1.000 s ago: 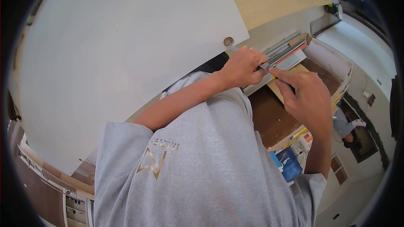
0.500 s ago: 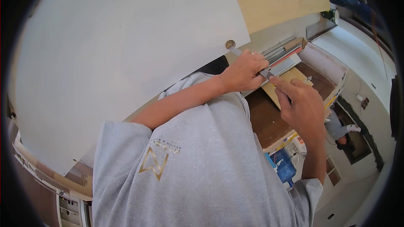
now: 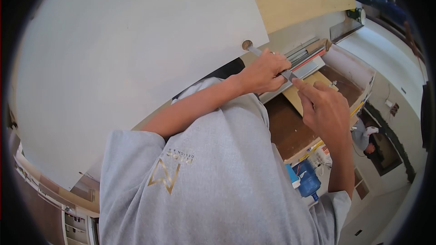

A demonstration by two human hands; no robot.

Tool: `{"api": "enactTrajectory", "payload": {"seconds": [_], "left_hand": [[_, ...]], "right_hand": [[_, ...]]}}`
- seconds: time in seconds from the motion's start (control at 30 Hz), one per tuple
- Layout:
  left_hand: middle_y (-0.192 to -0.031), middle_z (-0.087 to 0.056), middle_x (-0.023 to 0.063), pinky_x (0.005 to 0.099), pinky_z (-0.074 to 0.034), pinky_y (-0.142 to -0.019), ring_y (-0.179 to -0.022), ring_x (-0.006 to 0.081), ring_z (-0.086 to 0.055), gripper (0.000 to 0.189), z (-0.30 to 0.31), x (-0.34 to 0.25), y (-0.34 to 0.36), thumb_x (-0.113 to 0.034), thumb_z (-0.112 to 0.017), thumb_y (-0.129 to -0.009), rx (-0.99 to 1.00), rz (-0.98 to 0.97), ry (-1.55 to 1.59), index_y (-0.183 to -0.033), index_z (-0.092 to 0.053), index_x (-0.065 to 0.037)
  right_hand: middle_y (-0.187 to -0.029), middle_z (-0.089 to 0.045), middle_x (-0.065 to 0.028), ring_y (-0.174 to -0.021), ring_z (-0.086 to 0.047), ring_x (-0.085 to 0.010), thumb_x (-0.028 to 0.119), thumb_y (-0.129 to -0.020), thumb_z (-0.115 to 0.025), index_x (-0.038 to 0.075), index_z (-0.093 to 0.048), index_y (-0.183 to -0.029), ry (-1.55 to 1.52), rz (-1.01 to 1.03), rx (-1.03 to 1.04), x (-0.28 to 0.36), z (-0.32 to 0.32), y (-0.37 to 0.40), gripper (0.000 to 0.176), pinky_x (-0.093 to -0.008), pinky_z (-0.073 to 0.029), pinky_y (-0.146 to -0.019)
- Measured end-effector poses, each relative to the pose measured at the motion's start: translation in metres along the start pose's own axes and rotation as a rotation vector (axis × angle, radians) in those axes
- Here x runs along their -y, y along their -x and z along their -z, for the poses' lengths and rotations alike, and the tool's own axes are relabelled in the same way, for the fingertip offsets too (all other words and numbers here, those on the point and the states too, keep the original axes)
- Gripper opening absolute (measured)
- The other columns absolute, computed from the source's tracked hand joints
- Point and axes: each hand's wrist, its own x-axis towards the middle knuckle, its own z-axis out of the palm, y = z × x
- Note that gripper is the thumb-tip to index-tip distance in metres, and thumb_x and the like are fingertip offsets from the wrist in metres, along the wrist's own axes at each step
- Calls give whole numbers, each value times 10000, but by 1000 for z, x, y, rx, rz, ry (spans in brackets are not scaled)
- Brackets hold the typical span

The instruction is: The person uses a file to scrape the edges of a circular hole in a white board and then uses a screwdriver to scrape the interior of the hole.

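Left hand (image 3: 262,71) closed around a thin metal strip (image 3: 254,51) whose tip meets the round hole (image 3: 246,44) in the white panel (image 3: 136,63); right hand (image 3: 324,109) pinches its other end

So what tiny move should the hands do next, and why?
Probably ease the metal strip toward the round hole: the left hand grips it, its tip sits beside that hole by the white panel, the right hand touches its other end.
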Motion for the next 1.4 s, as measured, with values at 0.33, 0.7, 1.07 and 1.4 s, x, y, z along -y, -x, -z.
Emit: {"api": "enactTrajectory", "payload": {"seconds": [0.33,0.7,1.07,1.4], "left_hand": [[-879,-585,133,461,-387,-921,-948,336,-582,84,-6,1,-2,-127,-615,-835,-68,-28,15,-872,-600,-52],[-857,-521,106,426,-362,-908,-876,295,-522,96,-10,1,1,-77,-637,-831,-155,-46,48,-894,-569,-53],[-818,-499,83,408,-344,-893,-871,281,-505,102,-9,11,3,-107,-669,-830,-114,-62,49,-836,-577,-65],[-769,-556,53,419,-342,-913,-863,256,-543,225,1,-4,-2,-245,-744,-821,14,4,93,-785,-594,-81]], "right_hand": [[-841,-665,-87,-695,-702,-325,118,-946,-735,204,-825,-1264,79,18,-19,0,6,2,342,-449,-564,-637],[-844,-666,-76,-695,-713,-302,102,-920,-748,201,-827,-1267,137,70,-93,4,4,2,370,-427,-571,-628],[-842,-646,-112,-766,-703,-340,115,-956,-734,188,-787,-1330,-71,14,1,4,4,7,385,-449,-554,-689],[-823,-657,-133,-777,-691,-351,134,-967,-736,189,-788,-1342,-124,-52,-45,1,-1,13,383,-472,-545,-696]]}}
